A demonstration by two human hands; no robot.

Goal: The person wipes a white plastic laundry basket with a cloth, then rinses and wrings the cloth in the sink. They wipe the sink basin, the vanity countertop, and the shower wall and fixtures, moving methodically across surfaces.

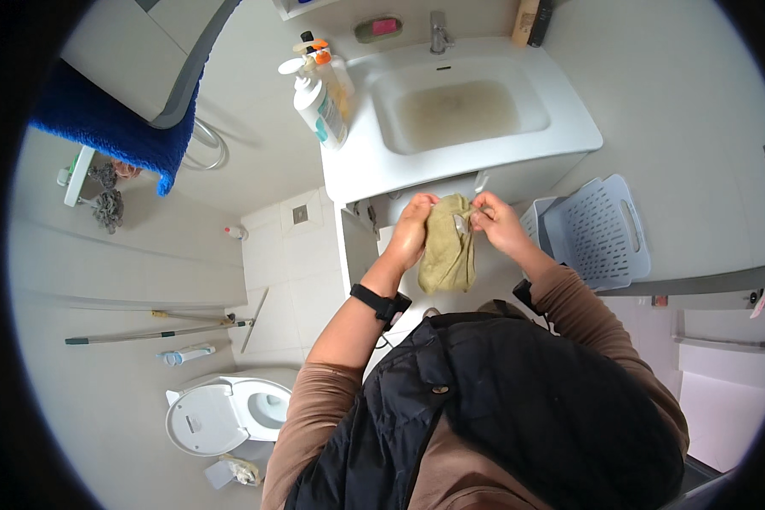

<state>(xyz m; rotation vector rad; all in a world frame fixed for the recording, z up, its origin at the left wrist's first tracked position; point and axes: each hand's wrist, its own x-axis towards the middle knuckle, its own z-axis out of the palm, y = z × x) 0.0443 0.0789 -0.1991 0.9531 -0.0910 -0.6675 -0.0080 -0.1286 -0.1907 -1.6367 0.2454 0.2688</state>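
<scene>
A folded olive-green cloth (446, 252) hangs between my two hands, just in front of the washbasin cabinet. My left hand (410, 231) grips its upper left side. With finger and thumb, my right hand (496, 220) pinches the cloth's upper right edge, close to a small whitish patch that may be a tag. Beyond the hands is a white washbasin (382, 167) holding cloudy brownish water (456, 111). The cabinet door (360, 242) below it stands open on the left.
Pump bottles (322, 111) crowd the basin's left end, near a pink soap bar (384, 26) in a dish. A chrome faucet (440, 32) rises behind the bowl. A perforated plastic basket (596, 233) is at the right; a toilet (229, 414) with raised lid stands lower left.
</scene>
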